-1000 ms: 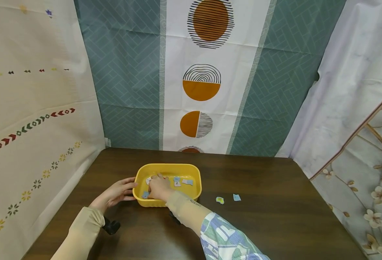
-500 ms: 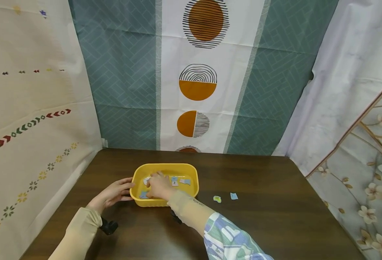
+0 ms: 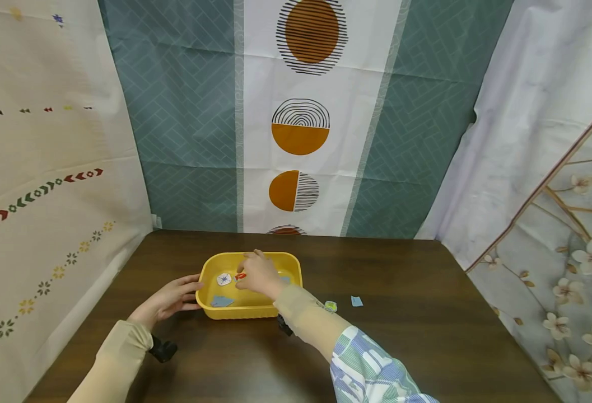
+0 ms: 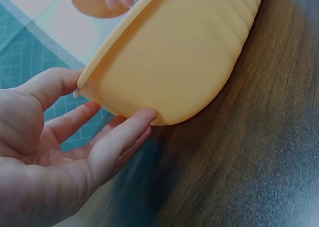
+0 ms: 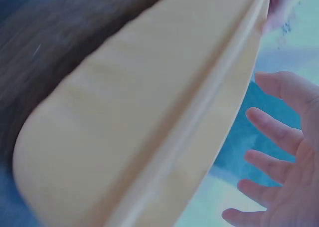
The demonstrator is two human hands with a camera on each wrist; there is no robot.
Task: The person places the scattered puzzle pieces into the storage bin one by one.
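In the head view, a yellow plastic tray [image 3: 235, 313] stands on the table with flat little pieces inside. My left hand [image 3: 172, 296] touches its left end; in the left wrist view the relaxed fingers [image 4: 119, 139] lie against the outside, with the top fingertip at the rim. My right hand [image 3: 260, 274] reaches over the tray, and the right wrist view shows its fingers [image 5: 271, 127] spread apart with nothing seen between them. Below the fingertips is a small red piece [image 3: 240, 276]. Left of it lie a white piece with a blue star [image 3: 224, 279] and blue pieces [image 3: 222, 301].
To the right of the tray, a green-yellow piece [image 3: 330, 306] and a light blue piece [image 3: 357, 301] lie on the dark wooden table [image 3: 401, 324]. Patterned cloths [image 3: 190, 140] hang behind and at both sides. My right forearm crosses the tray's front right corner.
My right hand has risen and shifted right within the tray, uncovering the red piece and the star piece. The left hand stays at the tray's end. The head view has swung slightly right.
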